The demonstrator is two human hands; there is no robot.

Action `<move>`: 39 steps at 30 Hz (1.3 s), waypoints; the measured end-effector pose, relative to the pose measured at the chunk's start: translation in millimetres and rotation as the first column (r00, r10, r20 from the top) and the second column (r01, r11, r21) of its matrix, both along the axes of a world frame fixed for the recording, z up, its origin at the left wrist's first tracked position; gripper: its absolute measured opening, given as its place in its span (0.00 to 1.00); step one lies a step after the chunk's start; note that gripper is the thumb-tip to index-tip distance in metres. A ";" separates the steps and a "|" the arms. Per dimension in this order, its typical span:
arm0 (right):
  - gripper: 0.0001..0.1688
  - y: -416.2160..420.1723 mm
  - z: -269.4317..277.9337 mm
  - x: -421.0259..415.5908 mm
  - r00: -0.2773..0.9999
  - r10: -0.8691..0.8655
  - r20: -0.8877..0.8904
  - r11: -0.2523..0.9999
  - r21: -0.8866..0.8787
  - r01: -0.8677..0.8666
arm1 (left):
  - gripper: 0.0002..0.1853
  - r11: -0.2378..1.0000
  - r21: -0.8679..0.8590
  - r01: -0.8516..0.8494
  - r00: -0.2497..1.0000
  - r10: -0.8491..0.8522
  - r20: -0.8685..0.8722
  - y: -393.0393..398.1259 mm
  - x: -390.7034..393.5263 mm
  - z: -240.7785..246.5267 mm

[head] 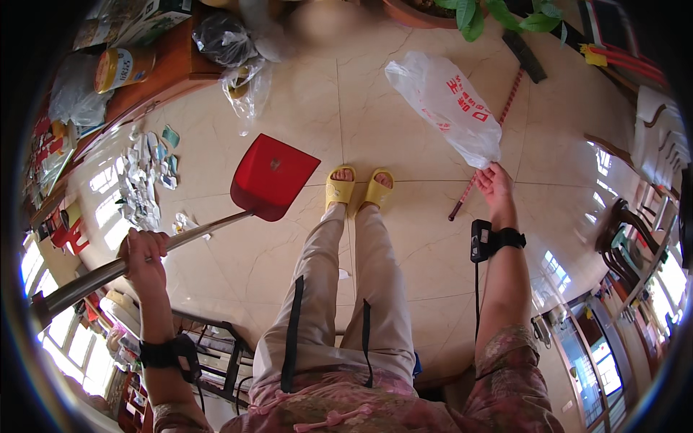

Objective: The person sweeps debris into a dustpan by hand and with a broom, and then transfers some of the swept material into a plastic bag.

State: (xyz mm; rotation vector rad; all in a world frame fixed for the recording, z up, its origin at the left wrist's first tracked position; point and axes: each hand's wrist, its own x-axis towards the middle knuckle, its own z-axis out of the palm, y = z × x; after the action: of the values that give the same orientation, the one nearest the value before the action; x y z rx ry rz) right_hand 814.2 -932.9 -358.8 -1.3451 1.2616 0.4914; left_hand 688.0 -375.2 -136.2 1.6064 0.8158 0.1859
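Observation:
My left hand (145,258) grips the metal handle of a red dustpan (275,176), whose pan hangs over the floor left of my feet. My right hand (495,187) pinches one end of a white plastic bag with red print (446,105), held out above the floor. Beneath the bag and hand, a broom with a red patterned stick (512,97) lies on the tiles, its dark head (524,56) towards the plant. A heap of torn paper scraps (145,181) lies on the floor at the left, with a smaller bunch of scraps (187,223) near the dustpan's handle.
A wooden cabinet (168,81) at the upper left bears a yellow-lidded tub (122,69) and plastic bags. A clear bag (246,92) hangs by its corner. A potted plant (427,16) stands ahead. Stacked white plastic chairs (658,135) and a dark wooden chair (625,238) are at the right.

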 end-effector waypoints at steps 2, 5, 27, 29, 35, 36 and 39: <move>0.16 -7.3 -5.1 -3.2 0.996 0.055 -0.065 0.988 -0.144 -0.064 | 0.20 1.000 0.013 0.021 1.000 -0.021 -0.003 -0.9 1.6 -2.2; 0.18 -27.3 -8.9 -5.1 0.950 0.277 -0.147 0.758 -0.574 -0.310 | 0.19 0.997 0.022 0.079 0.997 -0.080 0.016 -1.4 5.0 -5.1; 0.11 10.6 -36.7 144.7 -0.166 0.471 -0.866 -0.616 -0.188 -0.765 | 0.18 0.976 0.045 0.215 0.971 -0.219 0.097 -92.5 38.4 -12.0; 0.09 -3.9 -27.8 153.4 -0.154 0.548 -0.822 -0.615 -0.270 -0.741 | 0.19 0.976 0.024 0.218 0.970 -0.220 0.100 -100.0 41.1 -12.2; 0.07 -18.2 -34.6 135.3 -0.241 0.800 -0.550 -0.597 -0.688 -0.412 | 0.19 0.986 0.034 0.162 0.985 -0.164 0.061 -129.3 59.4 -14.3; 0.08 -22.0 -40.5 134.3 -0.274 0.723 -0.634 -0.680 -0.583 -0.444 | 0.19 0.982 0.029 0.186 0.980 -0.188 0.063 -132.0 62.3 -14.5; 0.09 -30.5 -53.6 142.2 -0.260 0.617 -0.742 -0.712 -0.386 -0.587 | 0.20 0.969 0.028 0.246 0.967 -0.247 0.064 -139.1 70.4 -15.8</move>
State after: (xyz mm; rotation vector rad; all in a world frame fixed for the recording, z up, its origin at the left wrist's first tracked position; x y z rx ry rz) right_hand 956.4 -963.3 -412.4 -3.3760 -0.5883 0.9971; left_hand 758.4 -514.4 -152.0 1.6957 0.5583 0.0694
